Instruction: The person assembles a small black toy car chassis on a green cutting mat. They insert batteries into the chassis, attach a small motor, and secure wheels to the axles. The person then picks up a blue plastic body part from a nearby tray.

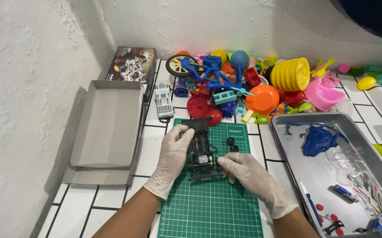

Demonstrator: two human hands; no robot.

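Black chassis [202, 152] lying on green mat [208, 207], long axis running away from body. Left hand [173, 156] clasping its left side; right hand [244, 172] pinching near end by motor, equally close.

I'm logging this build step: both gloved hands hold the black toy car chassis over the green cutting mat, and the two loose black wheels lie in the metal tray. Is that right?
Not quite. The two loose black wheels lie on the green cutting mat, just right of the black toy car chassis, not in the metal tray. The head view shows this. The left hand and right hand, both gloved, do hold the chassis over the mat.
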